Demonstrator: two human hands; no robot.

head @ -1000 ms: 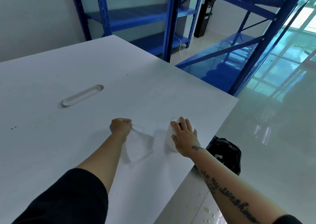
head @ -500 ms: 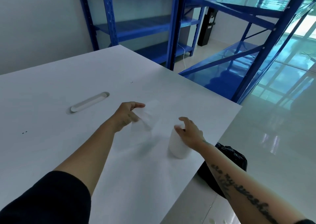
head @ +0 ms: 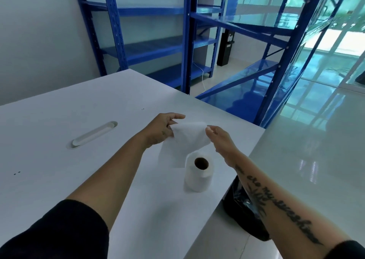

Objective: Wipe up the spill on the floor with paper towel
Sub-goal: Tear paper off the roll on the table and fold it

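A white paper towel sheet (head: 187, 138) hangs in the air above the white table (head: 79, 160), held between both hands. My left hand (head: 161, 129) pinches its left edge, my right hand (head: 219, 138) pinches its right edge. The paper towel roll (head: 198, 174) stands upright on the table just below the sheet, near the table's right edge, with its brown core facing up. Whether the sheet is still joined to the roll is unclear. The spill on the floor is not in view.
A black bin bag (head: 245, 215) sits on the glossy floor (head: 306, 179) beside the table's right edge. Blue metal shelving (head: 187, 41) stands behind the table. An oval cable slot (head: 94, 134) is set in the tabletop to the left.
My left hand has lifted the sheet off the table. My right hand has let go of the roll and taken the sheet's other edge. The roll now stands free.
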